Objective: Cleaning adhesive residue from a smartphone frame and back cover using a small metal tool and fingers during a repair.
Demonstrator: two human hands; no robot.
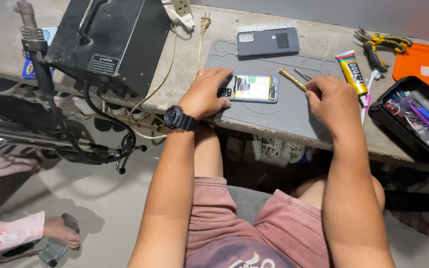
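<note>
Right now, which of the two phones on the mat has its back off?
The near phone, held at its end by the left hand. Its insides show. The far phone at the back of the grey mat is closed, dark, untouched.

Both forearms are seen bare, with no sleeves reaching them. A black wristwatch [179,118] with a chunky round case and a dark strap is worn on the left wrist, just behind the left hand [206,93]. Nothing is worn on the right hand [332,101] or its wrist. Dusty-pink shorts [254,226] are worn, the cloth faded and darkened to a purplish tone near the lower edge, where part of a pale printed design is shown. The knees are left uncovered.
</note>
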